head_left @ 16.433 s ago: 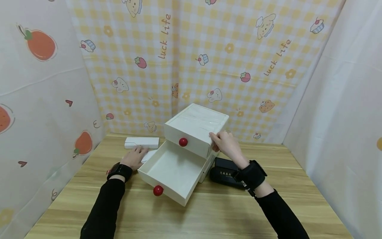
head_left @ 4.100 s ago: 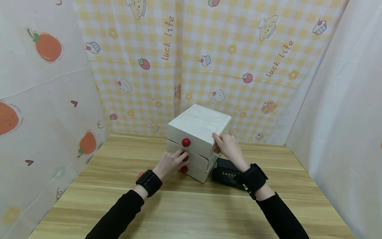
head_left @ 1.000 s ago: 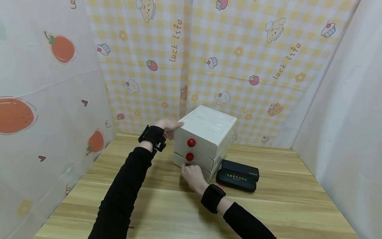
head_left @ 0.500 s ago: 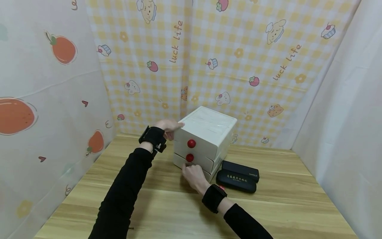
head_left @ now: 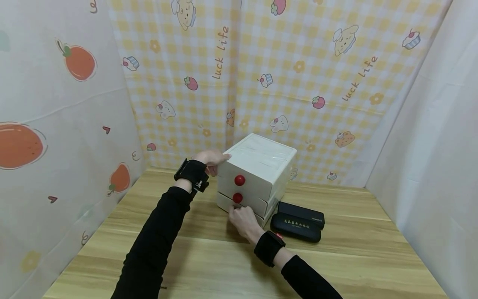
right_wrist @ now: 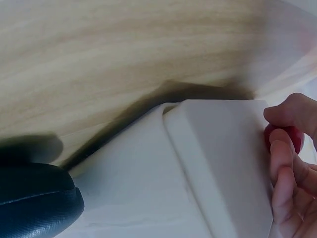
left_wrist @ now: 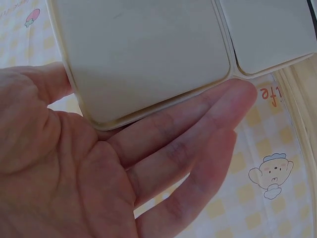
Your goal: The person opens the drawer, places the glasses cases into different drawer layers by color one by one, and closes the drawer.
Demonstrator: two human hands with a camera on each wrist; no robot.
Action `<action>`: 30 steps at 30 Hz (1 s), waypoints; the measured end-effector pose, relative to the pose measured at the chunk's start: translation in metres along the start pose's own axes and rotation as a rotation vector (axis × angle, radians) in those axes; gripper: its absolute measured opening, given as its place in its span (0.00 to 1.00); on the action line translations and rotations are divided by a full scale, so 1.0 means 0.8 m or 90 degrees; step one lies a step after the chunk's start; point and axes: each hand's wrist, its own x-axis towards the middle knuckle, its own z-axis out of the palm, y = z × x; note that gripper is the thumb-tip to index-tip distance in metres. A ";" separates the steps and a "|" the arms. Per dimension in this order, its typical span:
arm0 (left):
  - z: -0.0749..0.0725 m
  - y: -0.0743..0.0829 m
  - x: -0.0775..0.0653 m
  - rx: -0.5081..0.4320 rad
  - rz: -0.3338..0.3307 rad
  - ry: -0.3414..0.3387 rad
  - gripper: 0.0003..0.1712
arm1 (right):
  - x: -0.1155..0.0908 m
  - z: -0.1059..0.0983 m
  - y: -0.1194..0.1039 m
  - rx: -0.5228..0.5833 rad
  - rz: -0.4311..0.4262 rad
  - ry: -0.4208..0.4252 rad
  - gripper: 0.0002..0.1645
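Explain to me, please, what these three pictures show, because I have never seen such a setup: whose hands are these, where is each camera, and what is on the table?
There is no machine here: a person in black sleeves works with bare hands. The wide picture comes from a camera on the head; the two close ones come from cameras strapped to each wrist.

On the wooden table stands a white drawer box with red knobs. Two black cases lie beside it, on the right.

The left hand rests with straight fingers against the box's upper left corner, holding nothing. The right hand is at the bottom drawer; the right wrist picture shows its fingers curled round the lowest red knob, so its grip is on that knob.
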 end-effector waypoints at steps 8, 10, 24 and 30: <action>0.004 0.000 0.000 -0.015 -0.005 0.005 0.37 | 0.000 -0.035 -0.023 -0.014 -0.073 -0.011 0.14; 0.003 0.001 0.000 -0.017 -0.006 0.006 0.37 | 0.001 -0.045 -0.032 -0.023 -0.091 -0.016 0.13; 0.005 0.002 -0.004 -0.036 -0.011 0.022 0.36 | -0.016 -0.096 -0.080 -0.066 -0.155 0.061 0.09; 0.005 0.001 -0.005 -0.040 -0.015 0.024 0.36 | -0.025 -0.103 -0.095 -0.067 -0.175 0.077 0.18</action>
